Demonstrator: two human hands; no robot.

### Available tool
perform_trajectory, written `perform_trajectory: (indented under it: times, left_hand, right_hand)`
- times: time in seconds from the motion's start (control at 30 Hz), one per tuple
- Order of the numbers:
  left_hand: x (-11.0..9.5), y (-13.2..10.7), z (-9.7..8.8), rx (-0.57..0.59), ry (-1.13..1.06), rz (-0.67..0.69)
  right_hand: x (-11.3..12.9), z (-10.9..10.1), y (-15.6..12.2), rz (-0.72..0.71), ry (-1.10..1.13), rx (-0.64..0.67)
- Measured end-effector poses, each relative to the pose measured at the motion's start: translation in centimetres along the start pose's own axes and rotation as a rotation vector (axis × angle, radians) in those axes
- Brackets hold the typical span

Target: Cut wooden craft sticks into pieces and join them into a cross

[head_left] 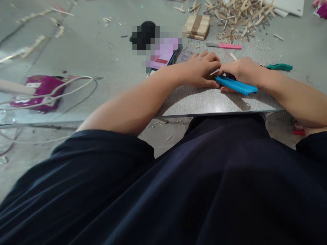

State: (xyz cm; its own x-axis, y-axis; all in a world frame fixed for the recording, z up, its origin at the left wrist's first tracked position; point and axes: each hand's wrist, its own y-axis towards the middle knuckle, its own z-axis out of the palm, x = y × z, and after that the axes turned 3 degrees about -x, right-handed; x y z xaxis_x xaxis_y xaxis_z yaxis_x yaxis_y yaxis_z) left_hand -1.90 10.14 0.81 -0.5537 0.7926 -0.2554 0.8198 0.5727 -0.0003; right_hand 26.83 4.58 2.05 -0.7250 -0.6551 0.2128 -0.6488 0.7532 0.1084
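Note:
At the table's front edge my two hands come together. My right hand (242, 69) has its fingers curled around a blue utility knife (236, 85), whose ridged handle slants down toward the right. The knife's blade end is hidden between the hands. My left hand (201, 70) rests on the tabletop, its thumb and fingers bent around a small piece of wooden craft stick (215, 72), only a sliver of which shows. A loose craft stick (233, 56) lies just behind the right hand.
Behind my hands lie a pink-handled knife (230, 46), a bundle of craft sticks (197, 26) and a heap of sticks (238, 15). Teal-handled pliers (279, 67) sit by my right wrist. A lit phone (165, 56) is left; a purple box (44, 92) with white cables stands farther left.

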Motion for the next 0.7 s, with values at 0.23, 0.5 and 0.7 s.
perform_trajectory:
  times: [0.23,0.5,0.7]
  left_hand:
    - [0.2,0.1,0.0,-0.028,-0.042,0.029]
    - [0.7,0.1,0.4,-0.059,-0.082,0.059]
    - [0.8,0.1,0.4,-0.043,-0.054,0.060]
  right_hand:
    - [2.0,-1.4,-0.3,0.023,-0.142,0.096]
    - [3.0,-2.2,-0.4,0.103,-0.074,0.156]
    - [3.4,-2.6,-0.5,0.139,-0.058,0.189]
